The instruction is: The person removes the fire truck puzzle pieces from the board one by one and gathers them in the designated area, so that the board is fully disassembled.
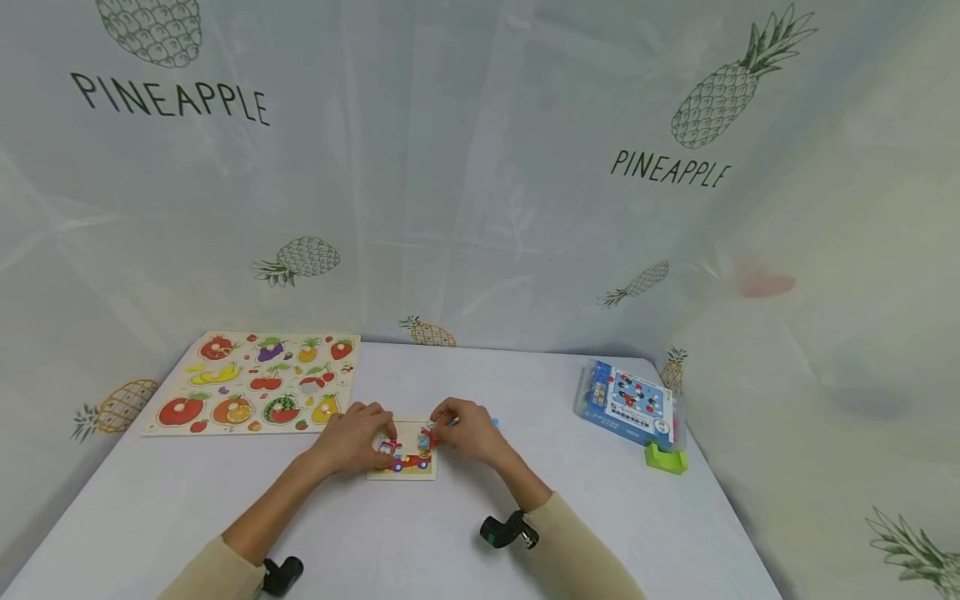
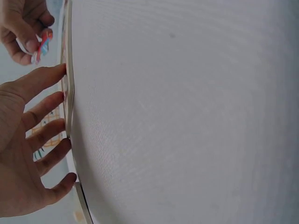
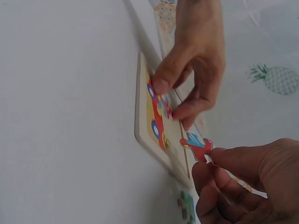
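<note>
On the tabletop (image 1: 390, 533): puzzle board and hand-held piece

Flat in front of the person: small puzzle board (image 1: 408, 432), bearing along its near part a red vehicle (image 3: 160, 122), long axis left to right, wheels toward the near edge. Above the right part of the board, lifted clear of its surface: red-and-blue puzzle piece (image 3: 200, 148), pinched between thumb and fingers of the right hand (image 1: 467, 429). Long axis of the piece, in the head view: near to far, slightly slanted. Rounded red end, in the right wrist view: pointing left, away from the thumb tip. At the left side of the board: left hand (image 1: 352, 437), fingers spread, tips at the board; exact contact of each impossible to tell. To the right of the board: blue-green piece (image 3: 186, 205), partly hidden. Farther left: larger fruit board (image 1: 247, 400), long axis left to right. At far right: blue box (image 1: 633, 404), set obliquely, near corner just beside a green block (image 1: 666, 459).
</note>
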The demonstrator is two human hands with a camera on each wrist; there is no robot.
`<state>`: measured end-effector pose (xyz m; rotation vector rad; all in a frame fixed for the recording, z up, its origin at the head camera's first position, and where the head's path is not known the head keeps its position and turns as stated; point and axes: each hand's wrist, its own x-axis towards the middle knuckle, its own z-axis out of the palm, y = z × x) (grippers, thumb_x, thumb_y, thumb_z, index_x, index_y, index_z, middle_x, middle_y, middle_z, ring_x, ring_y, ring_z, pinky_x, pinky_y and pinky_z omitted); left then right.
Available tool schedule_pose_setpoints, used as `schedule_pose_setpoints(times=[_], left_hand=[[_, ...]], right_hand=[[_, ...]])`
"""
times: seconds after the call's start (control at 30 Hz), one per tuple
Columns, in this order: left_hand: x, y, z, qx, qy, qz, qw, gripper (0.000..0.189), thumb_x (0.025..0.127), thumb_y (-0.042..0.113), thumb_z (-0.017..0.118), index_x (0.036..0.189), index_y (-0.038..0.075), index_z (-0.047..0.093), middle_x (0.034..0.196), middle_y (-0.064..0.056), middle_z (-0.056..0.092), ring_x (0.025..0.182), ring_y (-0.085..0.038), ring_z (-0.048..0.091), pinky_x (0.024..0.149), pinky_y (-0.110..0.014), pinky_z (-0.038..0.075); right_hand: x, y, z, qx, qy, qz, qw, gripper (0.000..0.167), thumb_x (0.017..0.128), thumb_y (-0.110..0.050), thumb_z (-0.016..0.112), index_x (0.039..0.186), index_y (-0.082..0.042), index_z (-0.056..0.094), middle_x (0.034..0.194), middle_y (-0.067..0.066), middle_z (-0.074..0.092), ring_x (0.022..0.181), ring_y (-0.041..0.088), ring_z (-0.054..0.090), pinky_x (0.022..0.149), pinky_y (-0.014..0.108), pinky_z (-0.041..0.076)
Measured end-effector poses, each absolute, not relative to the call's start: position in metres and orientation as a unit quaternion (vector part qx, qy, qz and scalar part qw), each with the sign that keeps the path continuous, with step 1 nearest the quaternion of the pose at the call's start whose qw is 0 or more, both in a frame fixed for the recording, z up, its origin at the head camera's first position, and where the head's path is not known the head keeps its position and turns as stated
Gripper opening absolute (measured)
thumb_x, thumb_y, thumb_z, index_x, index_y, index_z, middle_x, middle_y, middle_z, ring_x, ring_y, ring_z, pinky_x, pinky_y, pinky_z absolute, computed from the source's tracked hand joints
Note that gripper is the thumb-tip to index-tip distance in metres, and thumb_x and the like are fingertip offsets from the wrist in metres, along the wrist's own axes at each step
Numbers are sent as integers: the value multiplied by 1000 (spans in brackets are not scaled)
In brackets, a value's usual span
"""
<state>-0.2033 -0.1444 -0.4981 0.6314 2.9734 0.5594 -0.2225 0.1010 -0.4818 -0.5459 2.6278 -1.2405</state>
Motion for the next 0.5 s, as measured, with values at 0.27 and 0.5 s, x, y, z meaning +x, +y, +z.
schedule_pose_setpoints(times=[0.27, 0.5], left_hand=[[-203, -144, -498, 203, 961, 186, 26, 33, 72, 50, 85, 93, 31, 67, 114, 4, 63, 112, -28, 54, 85, -61, 45], [-204, -144, -500, 201, 962, 185, 26, 34, 72, 53, 85, 92, 32, 67, 114, 4, 63, 112, -28, 54, 87, -61, 44]], right_hand=[[-224, 137, -481, -159, 887, -422, 104, 14, 91, -11, 70, 104, -8, 69, 83, 0, 65, 59, 12, 59, 51, 27, 49], [-224, 157, -480, -147, 893, -408, 120, 13, 89, -9, 68, 101, -8, 71, 80, 1, 66, 58, 13, 60, 52, 29, 50]])
